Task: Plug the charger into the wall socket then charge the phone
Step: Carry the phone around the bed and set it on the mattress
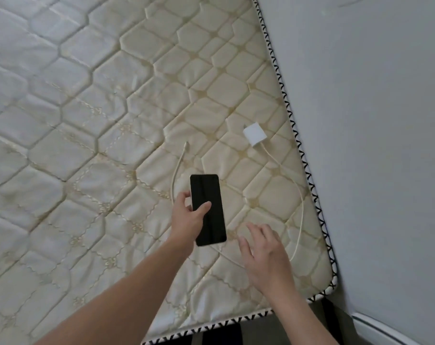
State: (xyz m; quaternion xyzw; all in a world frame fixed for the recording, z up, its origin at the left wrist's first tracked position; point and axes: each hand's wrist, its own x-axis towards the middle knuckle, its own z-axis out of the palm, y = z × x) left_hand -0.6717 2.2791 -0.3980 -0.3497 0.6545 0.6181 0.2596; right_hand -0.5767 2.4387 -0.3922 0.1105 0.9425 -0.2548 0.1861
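Note:
My left hand (189,219) grips a phone (209,192) with a dark screen, thumb across the glass, just above the mattress. A white charger block (253,135) lies on the mattress farther back and to the right, near the wall. Its white cable (301,207) loops down the right side, passes under my hands and ends in a loose connector (186,144) left of the phone. My right hand (266,252) hovers open, fingers spread, just right of the phone and over the cable. No wall socket is in view.
A bare quilted cream mattress (87,145) fills most of the view, its corner with black-and-white piping (332,282) at the lower right. A plain grey wall (373,120) runs along its right side. Dark floor shows below the corner.

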